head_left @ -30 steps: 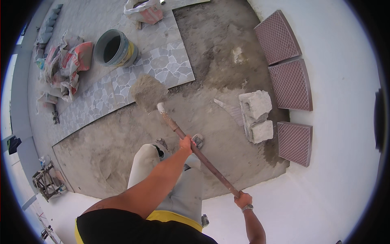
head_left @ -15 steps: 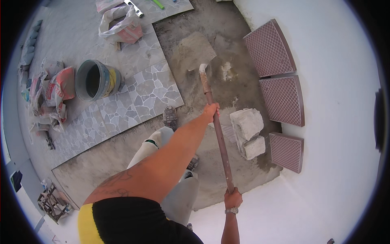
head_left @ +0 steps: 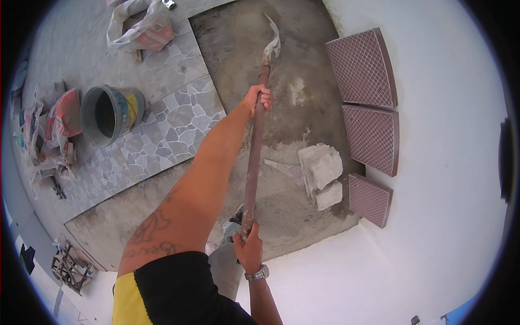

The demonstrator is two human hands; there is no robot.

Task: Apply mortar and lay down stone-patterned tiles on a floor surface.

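Note:
A long-handled shovel (head_left: 254,157) reaches away from me over a sunken patch of grey mortar bed (head_left: 227,43). My left hand (head_left: 259,101) is wrapped round the upper part of its brown handle, near the neck. Closer to my body, my right hand (head_left: 249,249), with a watch at the wrist, grips the handle's rear end. The pale blade (head_left: 275,43) is seen nearly edge-on, curving at the far end. Whether it touches the bed, I cannot tell. Right of the handle sit rough whitish blocks (head_left: 320,168), with a pale ridged piece beside them.
Stone-patterned floor tiles (head_left: 187,111) border the bed on the left. On them stand a bucket (head_left: 108,116) and an open sack (head_left: 143,27). Crumpled bags (head_left: 57,122) lie farther left. Three reddish-brown patterned tiles (head_left: 363,67) line the white wall (head_left: 433,162) on the right.
The shovel has swung left and farther away in the view, and its blade has turned from broad side to edge. Both hands moved left with the handle, still gripping it.

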